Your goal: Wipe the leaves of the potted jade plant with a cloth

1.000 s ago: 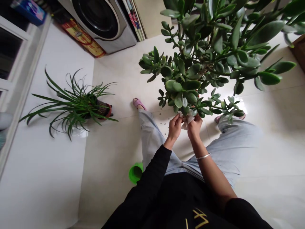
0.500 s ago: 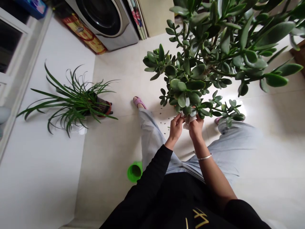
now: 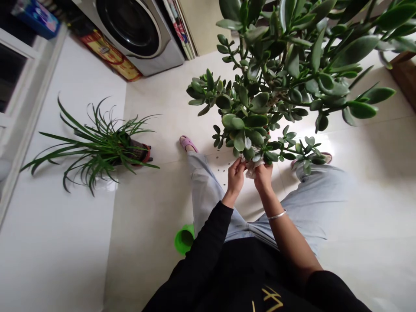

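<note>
Low at the front of a large jade plant (image 3: 256, 120), both my hands are close together under the lowest leaves. A crumpled white tissue (image 3: 250, 170) lies between them. My right hand (image 3: 263, 175) is closed on the tissue, its fingertips partly hidden by leaves. Pinched at the tissue's left side is my left hand (image 3: 235, 178), and a bit of white shows at its fingertips. Whether a leaf is also caught in the fingers is too small to tell. The plant's pot is almost wholly covered by foliage.
Left of my leg stands a green bucket (image 3: 184, 239). A long-leaved potted plant (image 3: 125, 149) is by the white wall. A washing machine (image 3: 136, 30) stands at the back, with a red-yellow box (image 3: 108, 54) beside it. Small dark bits (image 3: 224, 170) dot the floor.
The whole view has shifted slightly, so the jade plant sits further left. My hands stay at the tissue below the leaves, with a slight shift of the fingers.
</note>
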`<state>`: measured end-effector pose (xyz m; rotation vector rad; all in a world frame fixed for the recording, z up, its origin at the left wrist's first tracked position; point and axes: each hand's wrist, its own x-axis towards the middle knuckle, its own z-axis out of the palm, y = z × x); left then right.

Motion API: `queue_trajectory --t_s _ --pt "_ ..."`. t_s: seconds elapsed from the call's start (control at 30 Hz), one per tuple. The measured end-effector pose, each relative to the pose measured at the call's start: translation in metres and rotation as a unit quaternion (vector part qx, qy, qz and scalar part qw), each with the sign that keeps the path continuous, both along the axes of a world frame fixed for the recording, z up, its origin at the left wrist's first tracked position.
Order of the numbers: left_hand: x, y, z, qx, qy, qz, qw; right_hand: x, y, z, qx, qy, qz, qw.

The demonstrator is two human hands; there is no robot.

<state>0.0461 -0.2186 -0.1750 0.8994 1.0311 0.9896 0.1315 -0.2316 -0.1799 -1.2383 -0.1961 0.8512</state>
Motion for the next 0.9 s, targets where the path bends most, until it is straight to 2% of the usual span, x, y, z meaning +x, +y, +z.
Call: queue_trajectory --t_s 0.17,0.33,0.43,0.57,0.7,0.8,0.9 --pt "0.002 0.0 0.006 -0.014 -0.016 0.008 1.0 -0.002 -0.008 -0.002 0.009 0.021 0.05 0.998" --pt "0.001 -0.004 0.01 -0.073 -0.037 0.011 0.997 -0.002 -0.022 -0.013 0.01 0.074 0.064 0.995" --pt "-0.004 -0.008 0.007 -0.119 -0.034 0.038 0.992 0.0 -0.03 -0.022 0.023 0.103 0.027 0.994" --pt "-0.012 -0.01 0.005 -0.172 -0.037 0.112 0.978 0.005 -0.035 -0.027 0.028 0.139 -0.04 0.989" --pt "-0.021 -0.009 0.012 -0.202 -0.121 0.134 0.963 0.01 -0.034 -0.024 0.048 0.148 -0.061 0.986" --pt "-0.028 -0.006 0.018 -0.258 -0.203 0.143 0.934 0.013 -0.029 -0.02 0.062 0.154 -0.062 0.984" --pt "-0.028 -0.001 0.018 -0.298 -0.224 0.15 0.916 0.014 -0.022 -0.013 0.07 0.166 -0.062 0.982"
